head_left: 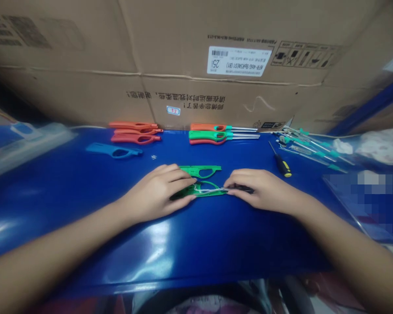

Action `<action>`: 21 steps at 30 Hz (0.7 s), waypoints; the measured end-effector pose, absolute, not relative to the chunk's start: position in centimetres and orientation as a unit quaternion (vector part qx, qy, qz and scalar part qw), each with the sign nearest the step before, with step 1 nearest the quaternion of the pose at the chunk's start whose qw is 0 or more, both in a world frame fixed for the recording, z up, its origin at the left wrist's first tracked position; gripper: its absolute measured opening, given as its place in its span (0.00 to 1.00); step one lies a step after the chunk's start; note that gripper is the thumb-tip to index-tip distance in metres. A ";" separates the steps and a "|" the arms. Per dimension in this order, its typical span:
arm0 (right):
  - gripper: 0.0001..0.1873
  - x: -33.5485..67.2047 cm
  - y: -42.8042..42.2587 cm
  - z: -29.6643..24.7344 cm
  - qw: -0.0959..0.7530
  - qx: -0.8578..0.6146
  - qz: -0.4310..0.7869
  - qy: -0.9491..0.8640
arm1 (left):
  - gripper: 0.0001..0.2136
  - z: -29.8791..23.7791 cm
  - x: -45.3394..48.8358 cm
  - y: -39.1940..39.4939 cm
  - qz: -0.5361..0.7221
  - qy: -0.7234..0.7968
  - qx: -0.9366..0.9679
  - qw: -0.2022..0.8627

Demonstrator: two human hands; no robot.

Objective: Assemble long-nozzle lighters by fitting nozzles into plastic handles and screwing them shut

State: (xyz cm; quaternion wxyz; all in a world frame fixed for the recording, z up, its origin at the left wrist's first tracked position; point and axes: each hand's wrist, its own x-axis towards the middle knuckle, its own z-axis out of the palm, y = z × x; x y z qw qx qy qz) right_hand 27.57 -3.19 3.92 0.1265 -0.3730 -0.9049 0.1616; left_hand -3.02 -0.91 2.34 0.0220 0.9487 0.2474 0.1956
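Observation:
A green gas lighter casing half (209,195), its hollow side facing up, lies between my hands with thin white wires (205,190) running along it. My left hand (163,189) is closed round its handle end and covers that part. At the narrow end, the finger and thumb of my right hand (257,187) pinch together where the wires meet the tip. Something dark and slim shows under those fingers; I cannot make out what it is. Just behind, a second green casing half (205,171) rests on the blue table (216,244).
Orange-red lighter casings (136,132) and a blue one (114,151) lie back left, near tiny screws (153,157). Lighters with metal tubes (216,134) lie behind my hands. A screwdriver (281,163) and several wired metal tubes (311,146) are at right. A cardboard box (170,52) stands behind.

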 end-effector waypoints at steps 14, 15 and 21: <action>0.13 27.6 -3.4 3.6 0.104 -0.349 0.065 -0.929 | 0.15 1.3 -2.9 -0.4 0.229 0.225 0.942 0.101; 0.14 27.5 -3.4 3.6 0.098 -0.345 0.048 -0.932 | 0.15 1.3 -2.9 -0.4 0.230 0.223 0.942 0.102; 0.16 26.8 -3.6 4.0 0.053 -0.316 -0.030 -0.947 | 0.14 1.4 -2.8 -0.4 0.237 0.219 0.940 0.106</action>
